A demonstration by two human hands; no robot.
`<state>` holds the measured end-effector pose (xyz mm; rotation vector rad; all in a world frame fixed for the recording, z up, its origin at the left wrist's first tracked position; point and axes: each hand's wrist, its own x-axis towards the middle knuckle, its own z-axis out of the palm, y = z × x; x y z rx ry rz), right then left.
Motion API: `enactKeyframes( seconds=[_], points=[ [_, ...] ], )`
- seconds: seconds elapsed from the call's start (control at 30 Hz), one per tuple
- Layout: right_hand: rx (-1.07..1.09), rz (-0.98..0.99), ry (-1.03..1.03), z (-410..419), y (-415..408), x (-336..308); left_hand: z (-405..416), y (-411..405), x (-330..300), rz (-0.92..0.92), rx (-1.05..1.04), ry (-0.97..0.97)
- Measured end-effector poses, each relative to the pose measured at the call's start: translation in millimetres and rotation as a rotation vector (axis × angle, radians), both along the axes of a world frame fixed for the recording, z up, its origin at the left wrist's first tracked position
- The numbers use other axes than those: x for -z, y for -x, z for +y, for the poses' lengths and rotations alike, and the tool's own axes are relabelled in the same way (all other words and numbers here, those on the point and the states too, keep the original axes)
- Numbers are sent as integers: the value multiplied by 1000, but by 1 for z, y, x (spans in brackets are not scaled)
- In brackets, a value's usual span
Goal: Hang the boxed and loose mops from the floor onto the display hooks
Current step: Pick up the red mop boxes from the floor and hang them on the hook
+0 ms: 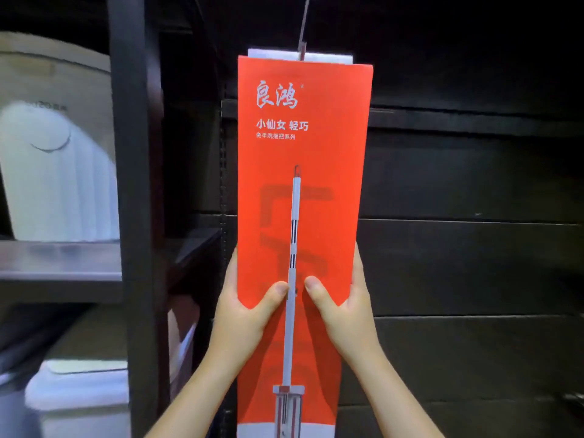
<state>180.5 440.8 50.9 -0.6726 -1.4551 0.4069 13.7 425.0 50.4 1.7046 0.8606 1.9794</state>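
A tall red mop box (303,147) with white lettering and a printed mop picture stands upright in the middle of the head view. My left hand (245,314) grips its left edge, thumb across the front. My right hand (343,311) grips the right edge the same way. The box's white top flap (328,57) sits at a metal display hook (302,36) that reaches down from above; whether the flap hangs on the hook I cannot tell. The box's bottom end runs out of view.
A dark slatted wall panel (467,191) fills the background right of the box. A black shelving upright (136,184) stands to the left, with a large white-and-beige packaged item (53,147) on its shelf and white plastic containers (79,396) below.
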Motion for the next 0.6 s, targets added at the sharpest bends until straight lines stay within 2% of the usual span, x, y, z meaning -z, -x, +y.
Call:
enactKeyframes(
  seconds=[0.27, 0.6],
  points=[
    [85, 9, 37, 5, 4, 5, 5, 1, 15, -26, -20, 10],
    [141, 0, 105, -5, 5, 18, 8, 3, 27, 44, -104, 32]
  ],
)
